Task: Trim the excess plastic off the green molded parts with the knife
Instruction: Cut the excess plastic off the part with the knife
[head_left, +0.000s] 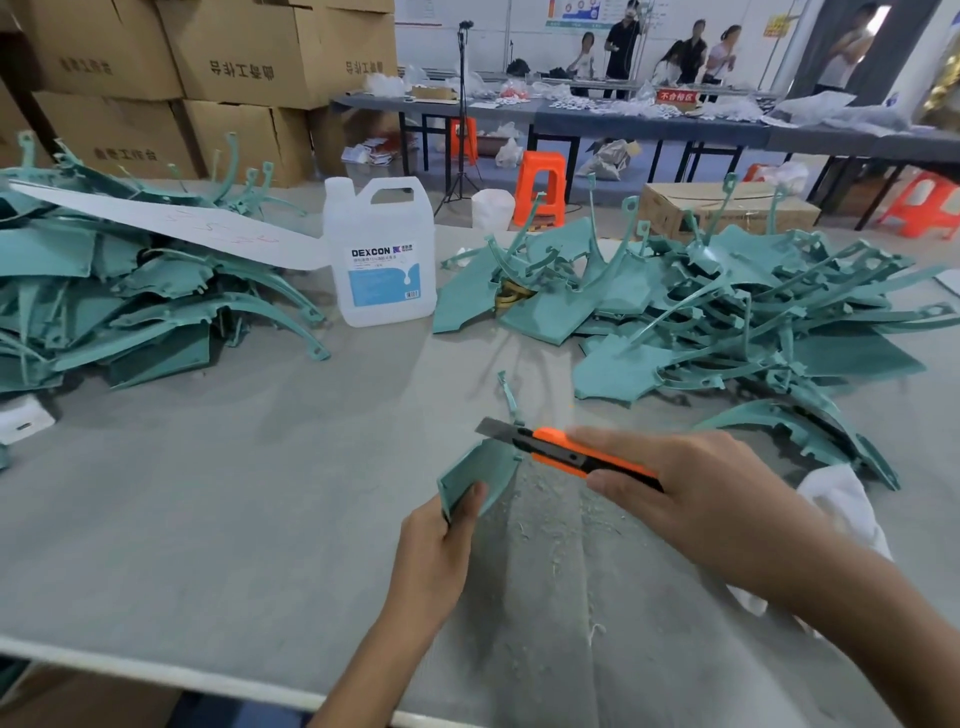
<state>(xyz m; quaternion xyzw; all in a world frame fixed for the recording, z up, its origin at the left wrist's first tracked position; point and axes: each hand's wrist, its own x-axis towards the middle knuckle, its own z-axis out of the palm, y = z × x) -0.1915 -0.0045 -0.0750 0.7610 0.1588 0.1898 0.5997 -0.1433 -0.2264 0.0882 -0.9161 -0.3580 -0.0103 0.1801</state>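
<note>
My left hand (441, 545) grips a green molded part (475, 480) by its lower edge and holds it tilted above the grey cloth. My right hand (691, 488) holds an orange and black utility knife (561, 452) with its blade out. The blade lies across the part's upper edge. A thin green strip (508, 392) lies on the cloth just beyond the blade. Pale green shavings (550, 514) are scattered on the cloth under my hands.
A heap of green parts (727, 322) fills the right side and another heap (130, 291) the left. A white DEXCON jug (379, 254) stands between them. A white rag (841, 509) lies right of my right arm. Cardboard boxes stand behind; people work at far tables.
</note>
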